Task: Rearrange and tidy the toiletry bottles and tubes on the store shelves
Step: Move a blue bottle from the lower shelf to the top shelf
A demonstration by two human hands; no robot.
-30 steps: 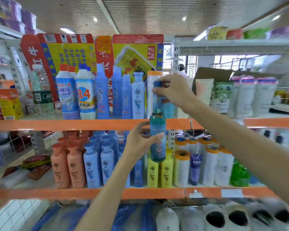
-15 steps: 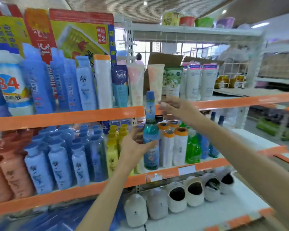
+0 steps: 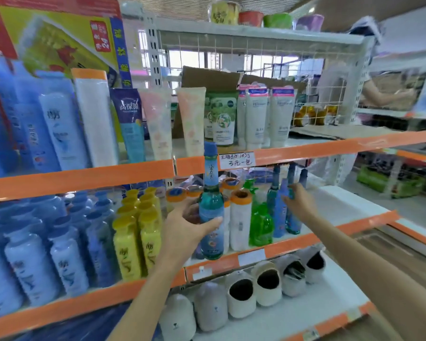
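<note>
Glass-looking teal bottle (image 3: 211, 212) stands upright before the middle shelf (image 3: 293, 244), left hand (image 3: 185, 225) wrapped round its belly. Probably heavy, slick and breakable, so the body beats the slim neck. Right hand (image 3: 299, 203) reaches among matching bottles (image 3: 284, 207); its grip is unclear.

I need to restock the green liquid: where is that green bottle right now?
In the head view, the green bottle stands on the middle shelf, right of centre, between an orange-capped white bottle and slim blue bottles by the right hand.
</note>
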